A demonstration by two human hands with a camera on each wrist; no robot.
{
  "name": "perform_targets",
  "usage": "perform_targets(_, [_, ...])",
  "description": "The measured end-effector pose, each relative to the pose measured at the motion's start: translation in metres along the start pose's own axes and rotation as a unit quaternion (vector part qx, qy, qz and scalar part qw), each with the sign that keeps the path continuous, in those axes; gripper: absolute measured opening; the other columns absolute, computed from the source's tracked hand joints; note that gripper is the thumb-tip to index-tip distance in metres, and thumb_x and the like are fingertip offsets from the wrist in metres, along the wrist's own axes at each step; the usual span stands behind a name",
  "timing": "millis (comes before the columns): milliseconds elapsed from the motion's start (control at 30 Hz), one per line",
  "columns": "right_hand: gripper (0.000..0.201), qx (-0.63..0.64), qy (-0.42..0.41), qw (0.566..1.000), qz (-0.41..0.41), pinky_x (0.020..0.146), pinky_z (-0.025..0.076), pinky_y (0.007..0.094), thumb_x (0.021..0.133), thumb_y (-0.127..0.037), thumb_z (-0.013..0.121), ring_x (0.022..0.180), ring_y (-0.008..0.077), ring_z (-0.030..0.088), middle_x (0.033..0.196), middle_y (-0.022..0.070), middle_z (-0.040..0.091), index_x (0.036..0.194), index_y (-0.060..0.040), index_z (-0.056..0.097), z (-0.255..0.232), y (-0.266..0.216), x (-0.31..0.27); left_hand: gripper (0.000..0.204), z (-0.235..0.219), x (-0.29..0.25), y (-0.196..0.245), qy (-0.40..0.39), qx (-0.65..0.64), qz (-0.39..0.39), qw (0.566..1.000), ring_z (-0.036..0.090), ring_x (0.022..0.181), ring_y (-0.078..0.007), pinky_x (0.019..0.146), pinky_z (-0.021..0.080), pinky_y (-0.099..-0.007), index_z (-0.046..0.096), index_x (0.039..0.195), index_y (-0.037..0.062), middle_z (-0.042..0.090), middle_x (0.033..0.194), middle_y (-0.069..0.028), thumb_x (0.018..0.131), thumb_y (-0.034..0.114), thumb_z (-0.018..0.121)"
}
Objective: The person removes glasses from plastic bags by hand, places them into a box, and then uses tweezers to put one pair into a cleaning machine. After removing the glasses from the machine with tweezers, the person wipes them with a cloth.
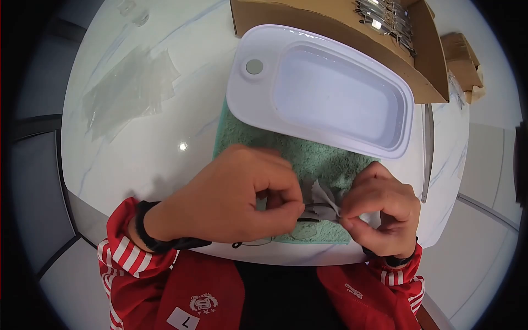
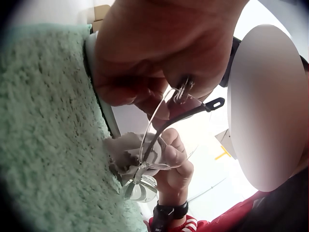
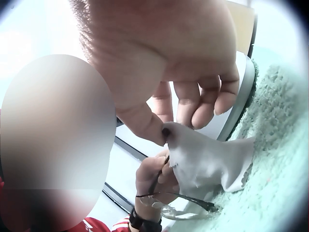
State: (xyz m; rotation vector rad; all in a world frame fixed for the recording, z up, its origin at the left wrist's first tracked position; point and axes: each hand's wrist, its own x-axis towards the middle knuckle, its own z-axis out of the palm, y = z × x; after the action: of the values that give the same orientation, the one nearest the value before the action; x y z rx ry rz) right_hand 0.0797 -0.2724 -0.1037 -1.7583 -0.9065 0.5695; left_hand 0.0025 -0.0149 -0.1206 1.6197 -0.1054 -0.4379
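Note:
A pair of glasses with thin rims and dark temples is held above the green towel. The left hand pinches the glasses between thumb and fingers, near the lens side in the left wrist view. Opposite it, the right hand pinches a light grey cloth around a dark part of the glasses, with thumb and index finger together. The cloth hangs down toward the towel. Its folds hide the exact part of the glasses inside.
Behind the hands, a white basin overlaps the towel's far part. A cardboard box holding several glasses stands at the back right. Clear plastic bags lie on the marbled table at left. A long grey strip lies at right.

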Motion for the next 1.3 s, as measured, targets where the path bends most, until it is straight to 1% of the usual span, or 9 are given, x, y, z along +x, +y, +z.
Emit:
perform_targets(100, [0.021,0.003,-0.019,1.000,-0.015,0.070,0.046,0.0320,0.071,0.004,0.079,0.071,0.0203,0.063,0.081,0.0049,0.073,0.088,-0.0071,0.074,0.000,0.000,0.003,0.004,-0.002,-0.001,-0.004,-0.006,0.009,0.012,1.000,0.054,0.062,-0.0139,0.059,0.043,-0.0293,0.072,0.077,0.0030,0.062,0.065,-0.0024,0.081,0.005,0.072])
perform_targets(400, [0.025,-0.015,0.065,0.996,-0.056,0.068,0.047,0.0319,0.072,0.000,0.083,0.073,0.0205,0.062,0.082,0.0090,0.073,0.095,-0.0008,0.075,0.002,0.010,-0.005,0.008,0.002,0.006,-0.005,-0.010,0.111,0.051,0.992,0.058,0.068,-0.0225,0.063,0.045,-0.0344,0.073,0.085,0.0017,0.063,0.072,-0.0088,0.087,0.009,0.072])
perform_targets(500, [0.028,-0.006,0.093,0.995,-0.030,0.070,0.047,0.0309,0.075,0.001,0.081,0.073,0.0194,0.062,0.083,0.0101,0.072,0.102,0.0018,0.074,0.004,0.008,-0.009,0.010,0.004,0.006,-0.008,-0.004,0.130,0.079,0.988,0.057,0.070,-0.0243,0.065,0.045,-0.0361,0.072,0.088,0.0018,0.063,0.072,-0.0098,0.089,0.011,0.070])
perform_targets(567, [0.030,0.050,0.116,0.992,0.011,0.071,0.046,0.0293,0.078,0.002,0.077,0.074,0.0178,0.061,0.083,0.0104,0.071,0.108,0.0035,0.073,0.003,0.005,-0.012,0.011,0.005,0.005,-0.005,-0.014,0.141,0.064,0.988,0.057,0.070,-0.0246,0.066,0.045,-0.0365,0.071,0.089,0.0017,0.063,0.073,-0.0102,0.090,0.012,0.070])
perform_targets(800, [0.031,0.042,0.134,0.990,0.023,0.075,0.046,0.0284,0.082,0.002,0.071,0.074,0.0165,0.060,0.082,0.0104,0.070,0.112,0.0043,0.072,-0.002,0.006,-0.018,0.011,0.005,0.001,-0.002,-0.012,0.121,0.060,0.991,0.058,0.070,-0.0244,0.065,0.045,-0.0359,0.070,0.087,0.0009,0.064,0.073,-0.0102,0.090,0.012,0.069])
perform_targets(900, [0.031,0.037,0.130,0.991,0.011,0.074,0.045,0.0289,0.083,0.002,0.070,0.074,0.0166,0.059,0.080,0.0104,0.069,0.113,0.0049,0.072,-0.005,0.005,-0.020,0.009,0.007,0.000,-0.001,-0.001,0.119,0.062,0.991,0.057,0.068,-0.0206,0.063,0.045,-0.0338,0.070,0.084,0.0008,0.064,0.072,-0.0080,0.088,0.009,0.069])
perform_targets(967, [0.029,0.060,0.122,0.990,0.042,0.073,0.045,0.0303,0.084,0.002,0.068,0.075,0.0171,0.059,0.079,0.0103,0.068,0.113,0.0059,0.072,-0.006,0.002,-0.021,0.006,0.008,-0.002,0.004,0.028,0.064,0.009,0.998,0.057,0.066,-0.0154,0.060,0.043,-0.0304,0.070,0.080,0.0019,0.063,0.069,-0.0045,0.085,0.006,0.070])
perform_targets(1067, [0.027,0.094,0.131,0.986,0.042,0.070,0.045,0.0299,0.086,0.004,0.066,0.074,0.0166,0.060,0.078,0.0101,0.068,0.112,0.0046,0.073,-0.004,0.003,-0.021,0.006,0.008,-0.003,0.007,0.047,0.038,0.011,0.998,0.055,0.063,-0.0114,0.058,0.042,-0.0278,0.070,0.076,0.0030,0.061,0.067,-0.0015,0.081,0.004,0.071])
perform_targets(1300, [0.021,0.104,0.091,0.989,0.060,0.068,0.045,0.0253,0.084,0.003,0.076,0.073,0.0112,0.060,0.082,0.0068,0.070,0.106,0.0000,0.076,-0.002,0.007,-0.022,0.007,0.008,-0.003,0.011,0.066,0.033,-0.007,0.997,0.054,0.060,-0.0096,0.057,0.041,-0.0265,0.069,0.073,0.0023,0.059,0.064,-0.0008,0.080,0.004,0.072])
